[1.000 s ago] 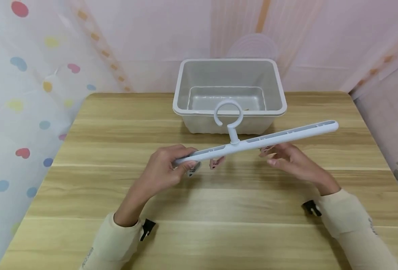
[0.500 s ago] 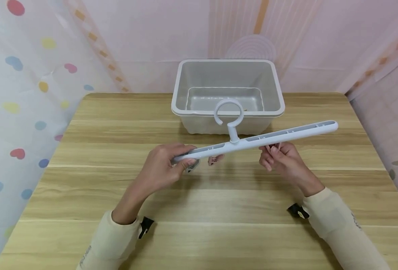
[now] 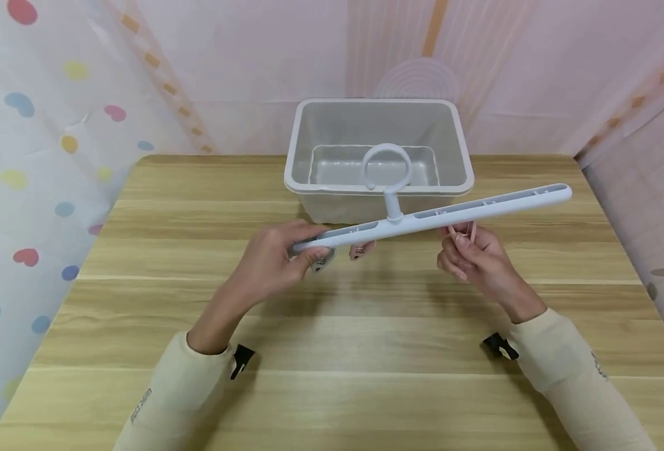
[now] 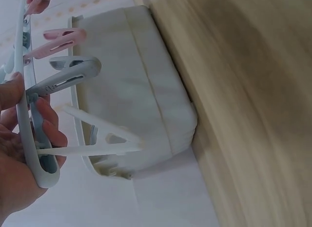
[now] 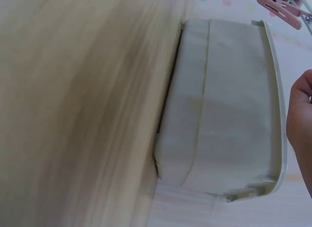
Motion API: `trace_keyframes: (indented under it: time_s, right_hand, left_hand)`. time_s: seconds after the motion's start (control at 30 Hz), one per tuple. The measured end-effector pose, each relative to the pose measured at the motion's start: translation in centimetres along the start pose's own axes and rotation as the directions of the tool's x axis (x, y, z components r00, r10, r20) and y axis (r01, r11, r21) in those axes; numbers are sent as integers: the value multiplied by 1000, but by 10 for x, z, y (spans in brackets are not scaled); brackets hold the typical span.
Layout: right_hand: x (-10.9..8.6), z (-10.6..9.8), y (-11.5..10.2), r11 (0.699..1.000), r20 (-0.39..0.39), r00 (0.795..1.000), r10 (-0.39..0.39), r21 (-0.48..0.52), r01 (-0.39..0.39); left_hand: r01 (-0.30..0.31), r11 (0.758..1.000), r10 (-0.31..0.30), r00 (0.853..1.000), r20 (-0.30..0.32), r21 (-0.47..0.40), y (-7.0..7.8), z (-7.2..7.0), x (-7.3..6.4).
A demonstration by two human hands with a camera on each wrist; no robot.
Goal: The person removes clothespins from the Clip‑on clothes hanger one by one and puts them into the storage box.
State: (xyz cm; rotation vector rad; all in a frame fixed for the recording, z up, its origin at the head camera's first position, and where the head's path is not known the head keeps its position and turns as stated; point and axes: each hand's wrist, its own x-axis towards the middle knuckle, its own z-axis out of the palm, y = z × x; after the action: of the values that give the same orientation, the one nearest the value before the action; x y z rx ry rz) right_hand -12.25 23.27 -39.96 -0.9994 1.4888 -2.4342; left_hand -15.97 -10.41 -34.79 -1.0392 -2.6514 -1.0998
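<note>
A pale blue clip hanger (image 3: 406, 228) with a round hook is held above the table, its right end higher. My left hand (image 3: 272, 260) grips its left end, thumb in front and fingers behind. Under the bar's right half, my right hand (image 3: 481, 260) pinches the legs of a pink clothespin (image 3: 472, 232). Another pink clothespin (image 4: 58, 44) and a grey one (image 4: 73, 73) hang from the bar near my left hand. The left wrist view also shows a white clothespin (image 4: 97, 150) at that end. Only part of my right hand (image 5: 301, 122) shows in the right wrist view.
Behind the hanger a grey plastic bin (image 3: 332, 203) stands at the back of the wooden table (image 3: 388, 376); the hook overlaps it in the head view. Patterned sheets (image 3: 253, 62) hang behind and beside the table. Black buckles (image 3: 242, 361) stick out at both sleeves.
My right hand's fingers have closed on the legs of the pink clothespin. The hanger has risen slightly and moved a little away from me, with both hands on it.
</note>
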Motion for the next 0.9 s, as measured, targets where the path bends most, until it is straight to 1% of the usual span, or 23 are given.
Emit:
trace_keyframes:
  time_s: [0.27, 0.37, 0.47, 0.5, 0.57, 0.63, 0.67, 0.7, 0.77, 0.83, 0.87, 0.9]
  right_hand:
    - [1, -2, -6, 990, -52, 996, -79, -125, 72]
    - [2, -2, -7, 984, -70, 993, -97, -155, 85]
    - [2, -1, -5, 974, -89, 986, -141, -192, 122]
    - [1, 0, -4, 968, -102, 982, -158, -210, 134]
    - [1, 2, -2, 944, -144, 968, -205, -289, 157]
    - [0, 4, 0, 904, -197, 946, -258, -393, 165]
    - [0, 5, 1, 869, -221, 932, -287, -471, 156]
    - [0, 6, 2, 817, -238, 916, -324, -558, 144]
    - [0, 6, 3, 685, -231, 887, -400, -718, 122]
    - [1, 5, 3, 519, -175, 858, -483, -846, 120]
    - [2, 4, 3, 433, -137, 844, -518, -893, 121]
    - [2, 3, 3, 357, -97, 828, -552, -925, 129]
  left_hand:
    - [-1, 1000, 1, 1000, 28, 6, 1, -5, 18]
    - [22, 1000, -22, 999, 47, -1, 1, -5, 21]
    - [36, 999, -37, 996, 76, 14, 3, -4, 21]
    - [35, 999, -37, 996, 84, 23, 3, -3, 21]
    - [24, 999, -29, 995, 95, 47, 4, -1, 19]
    - [13, 998, -19, 996, 91, 66, 5, 0, 16]
    - [8, 997, -15, 996, 88, 73, 5, 0, 15]
    - [5, 997, -12, 996, 87, 80, 4, 1, 14]
    - [2, 996, -9, 997, 83, 84, 4, 1, 12]
    - [0, 997, -6, 997, 77, 79, 4, 1, 12]
    - [-3, 997, -3, 997, 74, 75, 4, 1, 12]
    - [-4, 997, -1, 998, 70, 71, 4, 1, 12]
